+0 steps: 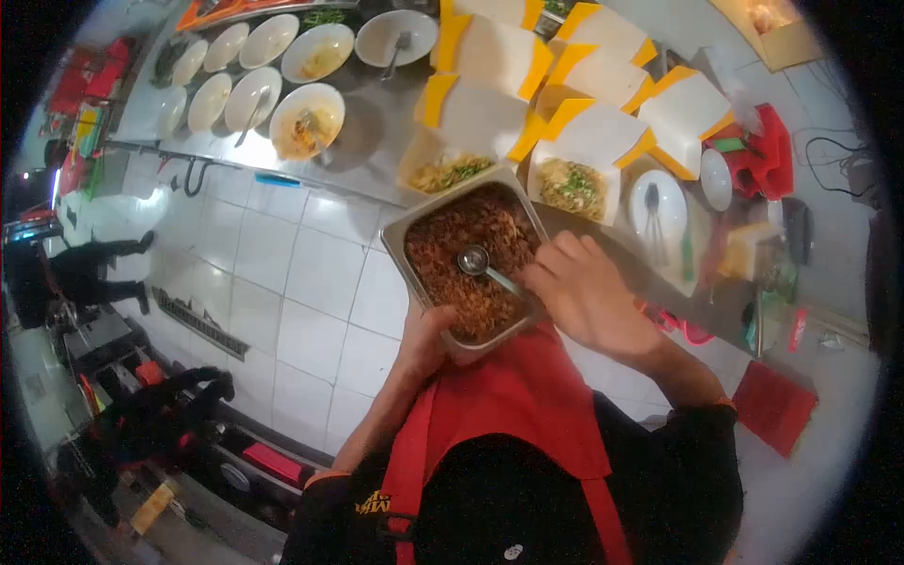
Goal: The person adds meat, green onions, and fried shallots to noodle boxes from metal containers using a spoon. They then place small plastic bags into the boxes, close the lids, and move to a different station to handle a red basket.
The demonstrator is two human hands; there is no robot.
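A metal pan [394,235] filled with brown crumbly food [452,226] is tilted in front of the red apron. My left hand [426,341] grips its lower left corner, thumb over the rim. Closed round the handle of a metal spoon [474,260], my right hand [574,287] is at the pan's right side; the spoon's round bowl rests on the food. Just beyond the pan, two open white and yellow boxes hold noodles with chopped greens, one at the left [450,175] and one at the right [572,188].
Several white bowls [307,121] stand on the metal counter [369,141] at the upper left. More open boxes [686,108] are behind the noodles. A white plate [658,209] with utensils lies right of them. Dark-clothed people [94,268] are at the far left.
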